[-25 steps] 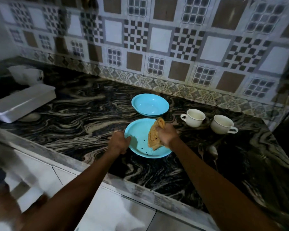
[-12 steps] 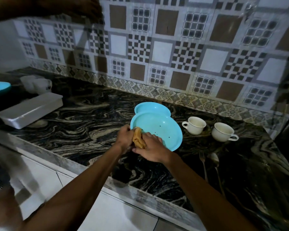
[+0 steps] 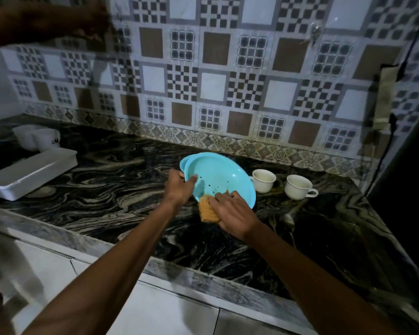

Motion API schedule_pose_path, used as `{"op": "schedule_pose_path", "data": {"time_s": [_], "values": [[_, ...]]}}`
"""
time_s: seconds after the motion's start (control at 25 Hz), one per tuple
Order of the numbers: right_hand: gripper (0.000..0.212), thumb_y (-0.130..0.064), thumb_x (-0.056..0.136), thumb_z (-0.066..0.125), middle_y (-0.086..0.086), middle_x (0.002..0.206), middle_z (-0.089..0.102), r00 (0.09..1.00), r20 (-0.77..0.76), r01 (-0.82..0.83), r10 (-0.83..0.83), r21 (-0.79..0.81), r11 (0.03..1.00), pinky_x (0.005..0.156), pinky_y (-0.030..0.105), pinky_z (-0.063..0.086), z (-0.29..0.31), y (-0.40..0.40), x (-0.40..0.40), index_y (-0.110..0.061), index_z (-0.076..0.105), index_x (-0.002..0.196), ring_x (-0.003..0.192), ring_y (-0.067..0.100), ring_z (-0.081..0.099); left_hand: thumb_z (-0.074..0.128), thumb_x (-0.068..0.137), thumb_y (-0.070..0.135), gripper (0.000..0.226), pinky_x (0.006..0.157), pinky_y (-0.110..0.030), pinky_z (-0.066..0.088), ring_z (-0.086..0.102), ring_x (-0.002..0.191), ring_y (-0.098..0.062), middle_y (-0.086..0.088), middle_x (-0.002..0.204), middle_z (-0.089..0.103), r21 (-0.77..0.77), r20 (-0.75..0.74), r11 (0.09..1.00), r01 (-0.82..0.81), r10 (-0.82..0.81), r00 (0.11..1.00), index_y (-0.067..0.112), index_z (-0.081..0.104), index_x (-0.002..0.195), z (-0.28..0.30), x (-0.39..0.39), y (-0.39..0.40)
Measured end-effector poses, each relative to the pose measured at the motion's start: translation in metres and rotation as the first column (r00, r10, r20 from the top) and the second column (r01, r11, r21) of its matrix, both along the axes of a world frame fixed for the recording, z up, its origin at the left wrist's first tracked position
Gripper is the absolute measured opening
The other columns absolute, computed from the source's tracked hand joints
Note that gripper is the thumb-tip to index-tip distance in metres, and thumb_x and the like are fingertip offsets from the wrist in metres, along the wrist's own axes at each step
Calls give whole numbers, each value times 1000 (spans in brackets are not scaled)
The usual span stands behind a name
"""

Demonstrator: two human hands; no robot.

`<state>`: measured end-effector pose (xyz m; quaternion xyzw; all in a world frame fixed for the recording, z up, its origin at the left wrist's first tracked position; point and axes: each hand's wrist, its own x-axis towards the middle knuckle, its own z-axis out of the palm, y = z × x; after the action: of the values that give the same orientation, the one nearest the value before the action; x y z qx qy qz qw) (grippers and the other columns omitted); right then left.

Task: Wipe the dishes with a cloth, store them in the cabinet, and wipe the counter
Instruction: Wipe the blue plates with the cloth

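Dim kitchen, dark marbled counter (image 3: 107, 189) under a patterned tile wall; a turquoise plate (image 3: 220, 177) is held tilted at centre frame.

The left hand (image 3: 179, 187) grasps the plate's left rim, thumb on its speckled face. The right hand (image 3: 232, 211) presses a yellow cloth (image 3: 206, 210) to the lower edge, fingers curled over it. The plate looks like light, stiff plastic, likely slick if wet, so the rim is the place to hold. A second plate (image 3: 183, 165) sits just behind; two white cups (image 3: 264, 181) stand to the right.
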<state>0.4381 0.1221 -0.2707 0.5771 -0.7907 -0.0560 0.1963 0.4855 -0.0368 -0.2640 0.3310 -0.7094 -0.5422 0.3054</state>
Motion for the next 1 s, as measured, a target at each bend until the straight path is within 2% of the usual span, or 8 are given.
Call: {"op": "schedule_pose_path", "data": {"time_s": [0.12,0.2,0.32,0.44,0.56,0.68,0.8,1.0], "values": [[55,-19,47,86,7,88,66,995,-95,2,-8,-63,998,76,33,34,7,5,13,-11,63,96,78,26,67,60,85,3,38,81,-34,48,56,100,-24,-9,105,54,14,5,999,48,-48,999,4,41,119,-1,0,27],[52,-18,47,84,6,86,65,992,-111,-72,66,-52,996,71,32,26,6,21,11,-12,59,93,75,25,65,46,84,-9,41,76,-34,45,54,98,-27,-13,106,53,-122,-4,988,93,-94,996,0,42,123,-2,2,27],[30,-20,74,56,8,91,63,954,-246,-193,175,-52,980,72,35,30,6,44,-8,-12,52,102,75,26,62,41,85,-10,38,74,-35,44,51,92,-25,-14,103,53,-258,-33,951,170,-184,982,2,44,121,10,4,19],[28,-14,80,32,8,89,64,946,-315,-107,77,-81,991,67,34,45,15,51,-19,-14,48,103,74,27,63,51,87,-2,39,84,-39,50,54,94,-24,-11,107,55,-128,-118,989,75,-90,989,6,44,125,18,0,35],[28,-11,72,40,8,84,65,954,-298,-78,33,-138,987,64,30,49,24,44,-5,-13,57,95,70,26,64,55,82,-4,47,87,-42,53,59,100,-29,-12,112,60,88,-179,989,121,-104,978,10,40,124,11,-4,66],[31,-7,65,65,7,85,65,958,-267,-145,101,-148,978,66,31,49,15,51,-1,-11,57,95,73,26,63,50,86,-6,46,78,-35,50,56,102,-27,-12,111,56,26,-70,973,230,-228,971,9,36,128,17,3,65],[17,-10,85,47,7,88,63,916,-375,-213,144,-150,965,70,35,41,9,73,-13,-12,51,100,75,25,60,51,91,0,41,78,-36,48,54,100,-26,-16,113,53,-46,58,957,286,-283,957,3,33,128,31,9,44],[23,-10,81,33,7,84,62,921,-388,-117,24,-217,969,71,36,39,18,67,-13,-12,50,96,72,27,62,62,88,10,39,83,-44,54,59,97,-31,-14,107,54,-82,-47,982,172,-177,983,8,32,112,39,-1,74]]}}
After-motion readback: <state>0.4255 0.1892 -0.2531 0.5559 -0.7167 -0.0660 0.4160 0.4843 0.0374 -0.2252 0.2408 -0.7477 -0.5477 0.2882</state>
